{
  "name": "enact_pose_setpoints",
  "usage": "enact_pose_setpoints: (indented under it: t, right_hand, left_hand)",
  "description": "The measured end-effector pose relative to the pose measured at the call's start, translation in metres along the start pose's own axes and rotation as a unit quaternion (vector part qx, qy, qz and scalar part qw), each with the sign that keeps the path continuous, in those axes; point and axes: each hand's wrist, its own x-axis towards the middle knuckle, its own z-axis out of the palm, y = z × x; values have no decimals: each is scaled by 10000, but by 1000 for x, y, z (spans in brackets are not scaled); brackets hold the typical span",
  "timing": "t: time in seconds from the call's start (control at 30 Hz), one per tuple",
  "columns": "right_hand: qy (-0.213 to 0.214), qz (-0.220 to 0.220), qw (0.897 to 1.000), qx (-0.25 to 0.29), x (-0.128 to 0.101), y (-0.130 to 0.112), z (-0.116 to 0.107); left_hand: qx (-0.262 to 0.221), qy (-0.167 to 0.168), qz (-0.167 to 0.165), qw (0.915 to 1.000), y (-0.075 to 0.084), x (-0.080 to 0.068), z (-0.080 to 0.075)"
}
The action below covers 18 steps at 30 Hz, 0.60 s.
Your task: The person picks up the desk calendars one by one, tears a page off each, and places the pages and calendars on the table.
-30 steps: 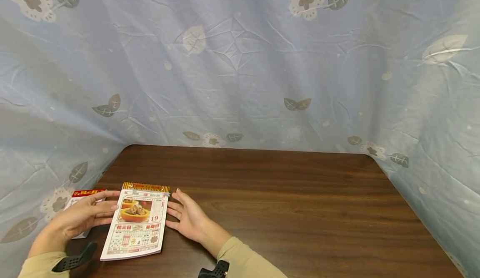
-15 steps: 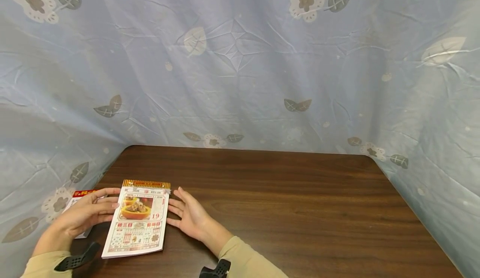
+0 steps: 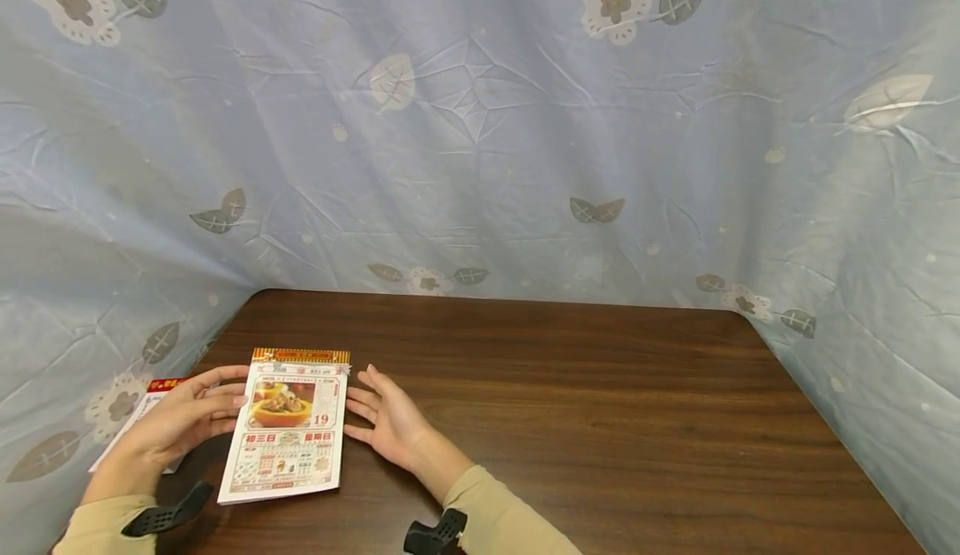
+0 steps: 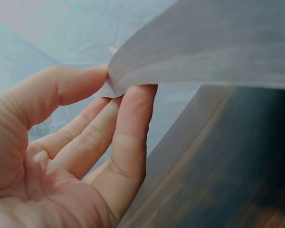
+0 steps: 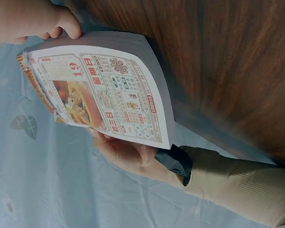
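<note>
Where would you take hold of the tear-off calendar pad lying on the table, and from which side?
Probably by its two long edges, one hand from each side. The calendar pad lies flat on the table, a thick block with its bound strip at the far end. The left hand and right hand already flank those edges, and the left fingers touch the page edge.

"19" on calendar pad (image 3: 288, 426)

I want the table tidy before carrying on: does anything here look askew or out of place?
One thing: a second booklet with a red top hangs partly over the table's left edge, under the left hand. The tear-off calendar pad lies slightly tilted between the left hand and the right hand. Nothing looks spilled or damaged.
</note>
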Motion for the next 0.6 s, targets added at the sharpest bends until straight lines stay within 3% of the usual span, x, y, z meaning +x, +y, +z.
enact_pose_setpoints:
  t: [0.6]
  right_hand:
    - [83,-200,9992,-350,2,-22,-12]
  left_hand:
    - [-275,279,354,9986,-3,13,18]
